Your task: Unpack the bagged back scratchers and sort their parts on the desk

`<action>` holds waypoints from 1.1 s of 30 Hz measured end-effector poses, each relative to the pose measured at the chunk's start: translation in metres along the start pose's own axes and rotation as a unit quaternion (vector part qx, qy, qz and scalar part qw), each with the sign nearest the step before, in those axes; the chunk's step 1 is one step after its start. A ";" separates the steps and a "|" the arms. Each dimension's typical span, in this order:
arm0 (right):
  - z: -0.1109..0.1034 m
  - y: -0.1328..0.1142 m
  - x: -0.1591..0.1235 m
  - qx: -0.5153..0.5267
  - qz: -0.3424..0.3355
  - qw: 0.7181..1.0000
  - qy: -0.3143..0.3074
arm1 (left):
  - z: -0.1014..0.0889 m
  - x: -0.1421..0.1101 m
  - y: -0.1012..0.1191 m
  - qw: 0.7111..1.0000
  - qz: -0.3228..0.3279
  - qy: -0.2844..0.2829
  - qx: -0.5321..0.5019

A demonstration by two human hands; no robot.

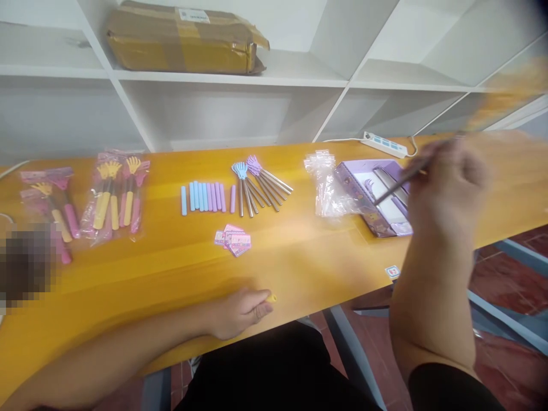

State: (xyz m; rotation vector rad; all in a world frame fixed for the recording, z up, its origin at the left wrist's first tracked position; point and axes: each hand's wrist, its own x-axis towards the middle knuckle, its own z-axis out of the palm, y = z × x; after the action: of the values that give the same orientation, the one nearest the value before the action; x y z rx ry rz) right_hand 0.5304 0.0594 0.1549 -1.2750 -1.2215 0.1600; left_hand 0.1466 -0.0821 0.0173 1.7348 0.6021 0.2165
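My left hand (243, 313) rests low over the table's near edge, fingers wrapped round a small yellow handle (272, 298); only its end shows. Raised at the right, my right hand (456, 177) is closed on a metal back scratcher rod (400, 187). A blurred yellow head (505, 94) trails beyond that hand. Blue and purple handles (201, 197) lie in a row at the table's middle. Beside them fan out back scratcher rods with blue heads (240, 170) and purple heads (254, 165). Pink printed cards (234, 238) are stacked loosely nearer me.
Bagged yellow and pink back scratchers (113, 197) lie on the left. Clear plastic bags (327, 191) touch a purple box (363, 212) with rods inside. Behind stand a power strip (384, 144) and white shelves holding a taped carton (184, 43). A small sticker (392, 272) sits near the front edge.
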 end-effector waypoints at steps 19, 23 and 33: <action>0.219 0.117 0.039 -0.392 -0.005 0.819 -0.420 | -0.025 -0.003 -0.010 0.990 -0.029 0.060 -0.126; 0.224 0.115 0.029 -0.401 0.006 0.802 -0.443 | -0.025 -0.003 -0.009 0.989 -0.033 0.059 -0.132; 0.208 0.081 0.006 -0.368 -0.007 0.840 -0.400 | -0.017 0.004 -0.029 0.910 -0.022 0.069 -0.407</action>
State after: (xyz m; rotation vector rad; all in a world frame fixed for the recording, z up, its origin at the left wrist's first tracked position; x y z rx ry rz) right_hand 0.4176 0.2240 0.0555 -1.9621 -2.1429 0.2382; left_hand 0.1347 -0.0618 -0.0063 0.8981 0.5433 0.4858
